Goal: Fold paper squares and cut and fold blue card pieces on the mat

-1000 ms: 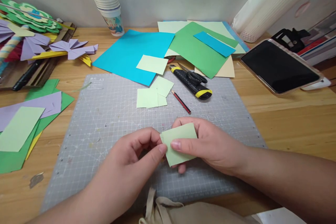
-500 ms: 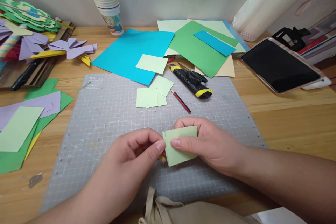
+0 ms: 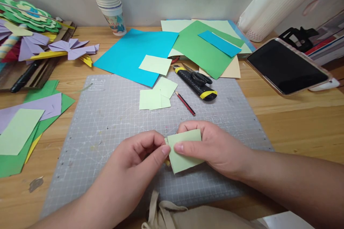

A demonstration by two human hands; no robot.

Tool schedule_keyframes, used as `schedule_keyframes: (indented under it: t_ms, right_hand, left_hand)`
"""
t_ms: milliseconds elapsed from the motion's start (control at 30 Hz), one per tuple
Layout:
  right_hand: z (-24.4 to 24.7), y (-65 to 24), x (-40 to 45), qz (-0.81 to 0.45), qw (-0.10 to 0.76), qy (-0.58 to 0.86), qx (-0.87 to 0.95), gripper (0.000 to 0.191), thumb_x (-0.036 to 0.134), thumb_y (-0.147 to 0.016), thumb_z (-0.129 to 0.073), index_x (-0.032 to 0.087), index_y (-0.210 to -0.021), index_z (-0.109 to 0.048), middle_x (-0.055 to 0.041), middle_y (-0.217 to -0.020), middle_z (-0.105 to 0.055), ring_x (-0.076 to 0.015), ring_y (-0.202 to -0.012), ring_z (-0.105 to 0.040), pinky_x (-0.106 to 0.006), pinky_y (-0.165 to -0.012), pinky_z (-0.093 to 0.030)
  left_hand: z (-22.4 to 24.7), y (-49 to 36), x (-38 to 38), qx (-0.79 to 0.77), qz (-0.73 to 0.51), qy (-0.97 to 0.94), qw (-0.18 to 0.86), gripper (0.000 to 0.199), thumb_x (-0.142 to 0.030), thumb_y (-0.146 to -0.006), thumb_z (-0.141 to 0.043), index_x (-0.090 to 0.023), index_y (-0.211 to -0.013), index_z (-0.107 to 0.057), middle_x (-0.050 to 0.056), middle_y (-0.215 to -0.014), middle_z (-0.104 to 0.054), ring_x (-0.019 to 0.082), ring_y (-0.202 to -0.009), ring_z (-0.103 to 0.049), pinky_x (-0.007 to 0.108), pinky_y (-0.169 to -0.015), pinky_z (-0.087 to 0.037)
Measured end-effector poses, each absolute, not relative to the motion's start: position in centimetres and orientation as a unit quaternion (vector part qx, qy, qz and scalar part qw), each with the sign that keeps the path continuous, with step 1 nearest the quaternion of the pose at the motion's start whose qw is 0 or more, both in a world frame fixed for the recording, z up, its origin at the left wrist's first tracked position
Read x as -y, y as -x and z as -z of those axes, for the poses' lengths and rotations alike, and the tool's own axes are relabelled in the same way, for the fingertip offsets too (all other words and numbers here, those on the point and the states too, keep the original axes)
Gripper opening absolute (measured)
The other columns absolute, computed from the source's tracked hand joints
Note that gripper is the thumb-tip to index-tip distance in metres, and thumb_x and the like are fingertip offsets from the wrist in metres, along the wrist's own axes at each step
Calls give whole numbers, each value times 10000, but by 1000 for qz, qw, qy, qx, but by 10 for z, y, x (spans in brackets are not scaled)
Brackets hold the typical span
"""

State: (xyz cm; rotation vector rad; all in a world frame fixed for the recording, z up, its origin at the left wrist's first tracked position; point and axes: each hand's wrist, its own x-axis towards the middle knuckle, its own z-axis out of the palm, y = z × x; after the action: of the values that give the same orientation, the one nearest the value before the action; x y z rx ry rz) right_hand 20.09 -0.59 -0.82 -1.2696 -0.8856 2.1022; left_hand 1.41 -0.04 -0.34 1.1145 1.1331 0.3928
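Note:
A folded piece of pale green paper (image 3: 185, 159) is held above the grey cutting mat (image 3: 107, 179). My right hand (image 3: 217, 146) grips it from the right, thumb flat on the front face and fingers behind. My left hand (image 3: 143, 161) pinches its left edge between thumb and bent forefinger. The layers sit slightly apart at that edge. Beyond the hands, several pale green paper squares (image 3: 149, 99) overlap on the mat. A red and black pencil (image 3: 185, 103) lies beside them, close to a black and yellow utility knife (image 3: 192, 82) and black-handled scissors (image 3: 201, 78).
Blue paper (image 3: 129, 53) and green paper (image 3: 205, 48) lie at the back. Stacked paper cups (image 3: 114, 18) stand by the wall. A phone (image 3: 287, 66) rests at right. Purple and green sheets (image 3: 16, 164) and folded paper crafts (image 3: 71, 48) occupy the left side.
The paper has tilted slightly and its lower edge has shifted down a little. A back layer now shows past the front one at the left edge. Both hands stay nearly in place.

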Motion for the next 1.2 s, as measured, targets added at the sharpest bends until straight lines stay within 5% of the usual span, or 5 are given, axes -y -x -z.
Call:
schedule_keyframes:
  t_ms: [500,733,1200]
  right_hand:
    - [12,-200,7,-772,295,467,315,325,326,-670,-793,173,-682,-508,54,-586,-543,-87,-540,-474,-211,-518,-320]
    - [12,-198,6,-801,296,418,310,253,301,-691,-767,154,-783,-582,-3,-686,-660,-147,-637,-630,-303,-637,-517]
    - [13,-199,7,-801,308,395,328,141,266,-777,-693,139,-785,-635,-8,-699,-678,-126,-657,-638,-273,-664,-526]
  left_hand:
    - [1,-17,-1,-500,-215,-471,695,212,-360,-790,-638,-184,-681,-587,-32,-627,-526,102,-602,-447,200,-558,-363]
    - [1,-20,-1,-467,-231,-421,742,151,-297,-772,-683,-194,-690,-609,-29,-650,-624,101,-632,-532,197,-623,-421]
    - [2,-17,-1,-458,-249,-409,749,133,-246,-790,-680,-193,-682,-624,-46,-666,-633,79,-647,-552,164,-637,-442]
